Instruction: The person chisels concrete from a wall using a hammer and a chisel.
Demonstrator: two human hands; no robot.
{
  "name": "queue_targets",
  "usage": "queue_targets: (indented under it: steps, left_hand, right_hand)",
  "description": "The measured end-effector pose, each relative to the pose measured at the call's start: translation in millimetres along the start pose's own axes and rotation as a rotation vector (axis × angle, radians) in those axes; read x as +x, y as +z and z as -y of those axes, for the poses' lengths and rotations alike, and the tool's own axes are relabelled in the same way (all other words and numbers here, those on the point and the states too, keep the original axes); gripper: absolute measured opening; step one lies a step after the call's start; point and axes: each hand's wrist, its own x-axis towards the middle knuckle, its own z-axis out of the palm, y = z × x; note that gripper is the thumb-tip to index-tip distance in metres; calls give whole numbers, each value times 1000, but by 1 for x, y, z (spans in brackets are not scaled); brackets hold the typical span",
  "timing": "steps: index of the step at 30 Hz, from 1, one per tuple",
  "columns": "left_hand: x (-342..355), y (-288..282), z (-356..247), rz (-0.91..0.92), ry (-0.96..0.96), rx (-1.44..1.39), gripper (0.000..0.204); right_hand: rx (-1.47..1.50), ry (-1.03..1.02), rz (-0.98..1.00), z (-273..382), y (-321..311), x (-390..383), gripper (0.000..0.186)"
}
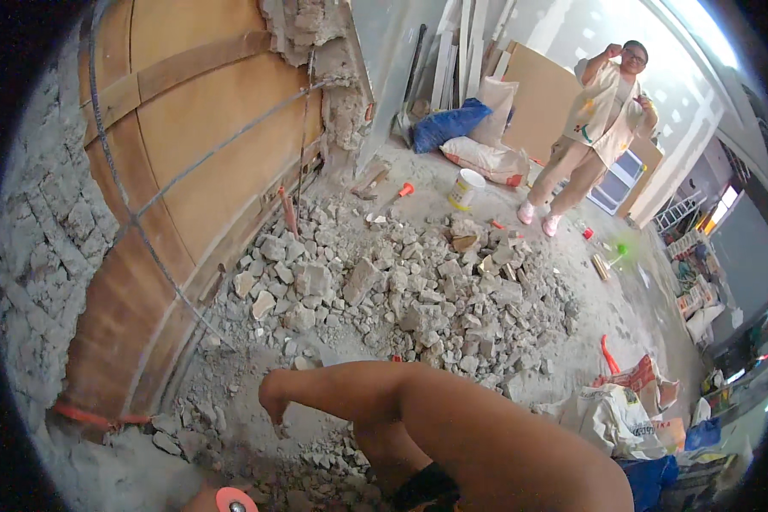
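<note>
My right arm reaches in from the lower right, and my right hand (275,397) hangs curled over the dusty rubble near the wall's foot. Its fingers are closed and blurred; what they hold is hard to make out, though a grey smear shows beside the hand. At the bottom edge, a sliver of my left hand (199,501) is wrapped below a chisel (235,502), seen end-on with a round pink guard and a metal centre. Left of my hands stands the broken wall opening, with wooden panels (222,162) behind bent reinforcing bars (135,218).
A heap of broken concrete (427,290) spreads ahead. Behind it stand a white bucket (467,189), an orange-ended tool (406,189) and filled sacks (486,160). A person (602,119) stands at the back right. Crumpled sacks (614,422) lie at the near right.
</note>
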Motion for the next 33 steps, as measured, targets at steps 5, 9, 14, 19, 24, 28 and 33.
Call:
queue_targets:
  steps: [5, 9, 14, 19, 24, 28, 33]
  left_hand:
    - [-2, 2, -1, -8, -10, -2, 35]
    - [-1, 8, -2, -2, -1, -5, 34]
    - [-10, 13, 2, -3, -3, -13, 33]
    - [-16, 17, 6, -1, -19, -51, 33]
    - [-18, 21, 2, -1, -37, -69, 32]
    - [-14, 30, -3, 4, -29, -92, 32]
    - [-61, 54, 33, -86, 162, -210, 31]
  right_hand:
    - [13, -34, -121, -2, 2, -22, 58]
    - [-39, -52, -71, -4, 10, -17, 61]
    - [-22, -69, -44, -14, 22, -15, 62]
    - [-12, -28, -12, -21, 24, -4, 58]
    - [-12, -65, -15, -17, 16, -20, 56]
    - [75, -50, -32, -26, 22, -31, 56]
    - [75, -69, -90, 5, -12, -32, 81]
